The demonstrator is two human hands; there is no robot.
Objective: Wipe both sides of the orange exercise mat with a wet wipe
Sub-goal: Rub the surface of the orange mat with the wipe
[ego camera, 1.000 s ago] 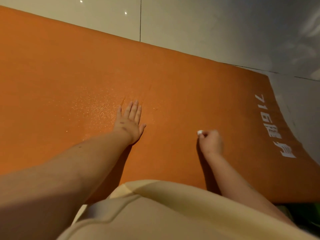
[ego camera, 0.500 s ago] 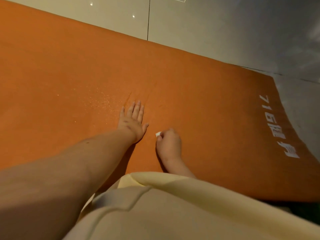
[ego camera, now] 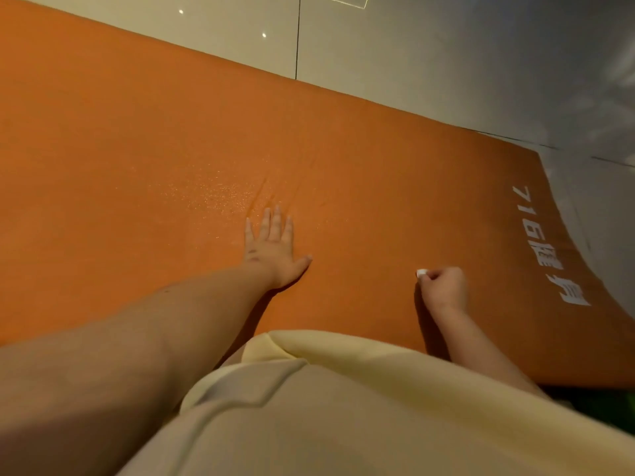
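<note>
The orange exercise mat [ego camera: 137, 139] lies flat on the floor and fills most of the view, with white lettering near its right end. My left hand [ego camera: 273, 247] rests flat on the mat with straight fingers, pressing it down. To its right, my right hand [ego camera: 443, 286] is curled round a small wadded white wet wipe [ego camera: 421, 272], which pokes out at the fingertips and touches the mat. A patch of glistening damp specks shows just left of my left hand.
Glossy grey floor tiles [ego camera: 412, 56] run along the mat's far edge and past its right end. My pale yellow clothing [ego camera: 343, 407] fills the lower middle of the view and hides the mat's near edge.
My right hand with the wipe slid left toward my left hand, then swept back right across the mat. My left hand stayed pressed in place.
</note>
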